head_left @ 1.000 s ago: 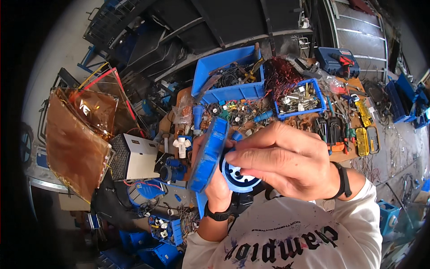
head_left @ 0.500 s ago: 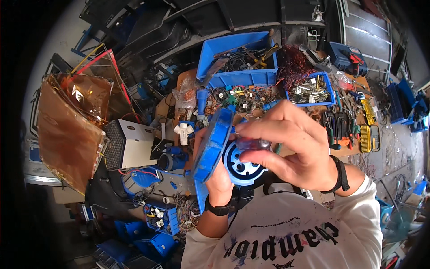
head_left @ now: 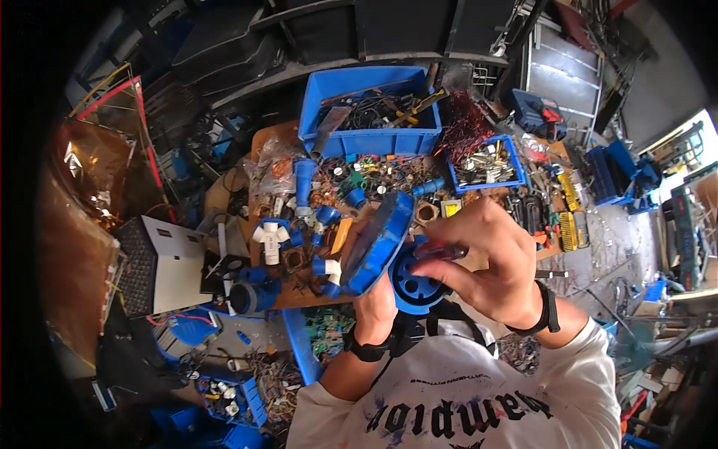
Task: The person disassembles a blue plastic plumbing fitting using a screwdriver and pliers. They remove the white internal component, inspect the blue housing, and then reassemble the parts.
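A large blue industrial socket [head_left: 423, 293] with a round face full of holes is held up in front of my chest. Its thick round blue lid [head_left: 378, 245] stands tilted open on the left side. My left hand [head_left: 375, 310] grips the socket from behind the lid, which hides most of the fingers. Between thumb and fingers, my right hand [head_left: 490, 266] pinches the translucent red handle of what looks like a screwdriver [head_left: 447, 251], right over the socket's face. Its tip is not visible.
A cluttered bench lies beyond: a blue crate [head_left: 359, 142] of cables and tools, a blue tray [head_left: 488, 182] of metal parts, and a white three-way connector [head_left: 271, 238]. A white box [head_left: 176, 266] stands at left. Below is a blue bin [head_left: 301, 344] of green scraps.
My view has swung, so the bench has shifted left. The lid has turned slightly, and the right hand remains at the socket with the red handle.
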{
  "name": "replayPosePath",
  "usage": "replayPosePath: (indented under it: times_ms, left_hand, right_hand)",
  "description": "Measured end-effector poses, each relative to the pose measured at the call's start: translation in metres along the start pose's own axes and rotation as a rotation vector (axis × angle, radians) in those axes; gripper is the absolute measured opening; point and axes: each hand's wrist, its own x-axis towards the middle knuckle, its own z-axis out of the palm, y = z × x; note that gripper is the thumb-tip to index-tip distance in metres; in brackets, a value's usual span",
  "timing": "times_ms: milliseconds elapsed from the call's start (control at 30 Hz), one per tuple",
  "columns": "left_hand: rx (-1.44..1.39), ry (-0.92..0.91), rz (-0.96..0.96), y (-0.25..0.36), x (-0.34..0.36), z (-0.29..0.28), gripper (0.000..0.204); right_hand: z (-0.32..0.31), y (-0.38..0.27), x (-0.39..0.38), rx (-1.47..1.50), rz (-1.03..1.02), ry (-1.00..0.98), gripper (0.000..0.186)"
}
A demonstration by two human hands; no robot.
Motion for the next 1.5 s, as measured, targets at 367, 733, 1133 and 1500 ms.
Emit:
replayPosePath:
  times_ms: [367,733,1133,1500]
  left_hand:
    - [0.068,-0.085,-0.132,-0.034,0.011,-0.018,0.023]
    - [0.187,-0.186,-0.045,-0.007,0.022,0.011,0.013]
    - [0.157,-0.291,-0.026,-0.015,0.023,0.019,0.022]
    - [0.136,-0.278,-0.005,-0.015,0.018,0.055,0.018]
  right_hand:
    - [0.015,0.01,-0.02,-0.12,0.155,-0.027,0.036]
    - [-0.014,0.017,-0.034,0.409,0.371,-0.086,0.033]
    - [-0.015,0.005,-0.045,0.478,0.361,0.113,0.03]
    - [-0.023,0.026,-0.067,0.116,0.261,0.393,0.041]
